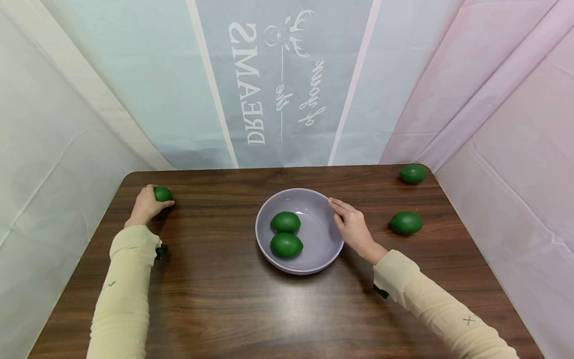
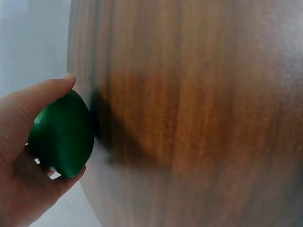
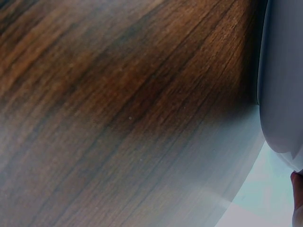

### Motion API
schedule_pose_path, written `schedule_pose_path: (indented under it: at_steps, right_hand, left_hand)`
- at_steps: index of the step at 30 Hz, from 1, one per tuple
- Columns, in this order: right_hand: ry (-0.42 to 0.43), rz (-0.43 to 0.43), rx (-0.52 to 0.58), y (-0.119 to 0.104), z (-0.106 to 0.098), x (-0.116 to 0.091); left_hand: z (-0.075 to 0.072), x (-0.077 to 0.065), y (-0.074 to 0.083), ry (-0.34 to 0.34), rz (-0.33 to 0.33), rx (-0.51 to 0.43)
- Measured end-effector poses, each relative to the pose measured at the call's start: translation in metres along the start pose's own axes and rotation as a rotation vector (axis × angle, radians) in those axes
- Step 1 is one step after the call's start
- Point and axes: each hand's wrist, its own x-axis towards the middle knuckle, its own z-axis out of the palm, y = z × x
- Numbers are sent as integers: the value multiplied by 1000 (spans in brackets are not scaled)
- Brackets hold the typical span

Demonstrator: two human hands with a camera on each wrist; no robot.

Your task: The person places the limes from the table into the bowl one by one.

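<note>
- My left hand (image 1: 147, 205) has its fingers clamped on one green fruit (image 1: 163, 193), still outside the bowl (image 1: 319, 237).
- My right hand (image 1: 353, 227) lies at the bowl's rim, fingers nearly straight.
- Left of those fingers, two bowl fruits (image 1: 286, 245) seem done.
- Rightward, a nearer fruit (image 1: 405, 223) and a farther fruit (image 1: 413, 173) seem left, on the table (image 1: 211, 304).

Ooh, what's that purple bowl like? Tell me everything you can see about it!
The bowl is round, wide and pale greyish purple, with smooth, shiny walls that look like ceramic or hard plastic. It stands upright near the middle of the brown table. Inside, two green fruits lie together on the left. The person's right grip touches its rim on the right; whether it pinches is unclear.
</note>
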Motion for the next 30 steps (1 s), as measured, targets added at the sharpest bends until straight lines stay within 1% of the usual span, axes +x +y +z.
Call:
schedule_pose_path:
  at_steps: [7,16,25,30]
  right_hand:
    - [-4,2,3,0,0,1]
    - [2,-8,2,0,0,0]
    - [-2,-5,5,0,0,0]
    - [5,-7,10,1,0,-1]
  left_hand:
    - [3,0,-1,-3,1,-2]
    - [2,0,-1,-4,5,11]
    - [-3,-3,0,-7,29,19]
    - [-6,-2,3,-18,63,30]
